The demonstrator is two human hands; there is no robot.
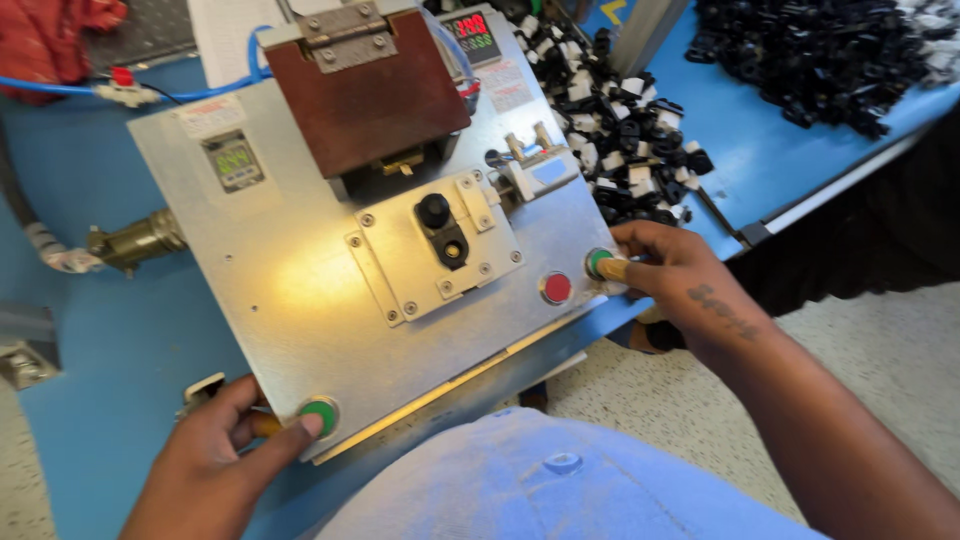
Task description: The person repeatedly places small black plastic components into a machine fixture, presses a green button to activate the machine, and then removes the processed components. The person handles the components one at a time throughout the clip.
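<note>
While both thumbs press green buttons, items stand thus: left hand (215, 460), fingers curled, thumb on near-corner green button (320, 413); right hand (675, 275), fingers loosely bent, thumb on far-side green button (598, 262); red button (556, 288) just beside; black part (441, 228) seated mid-plate on metal machine (290, 290)

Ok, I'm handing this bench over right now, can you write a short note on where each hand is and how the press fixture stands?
Left hand: thumb on the round green push button at the near left corner of the tilted metal machine plate.
Right hand: thumb on the matching green push button at the right edge; the round red button beside it is untouched.
Fixture: one small black plastic part sits in the central bolted nest plate, below the brown hinged block.
Stock: mixed pile of black and white plastic clips on the blue table behind the machine.
Done: part loaded, both hands on buttons. Whether the cycle has run cannot be told.
</note>
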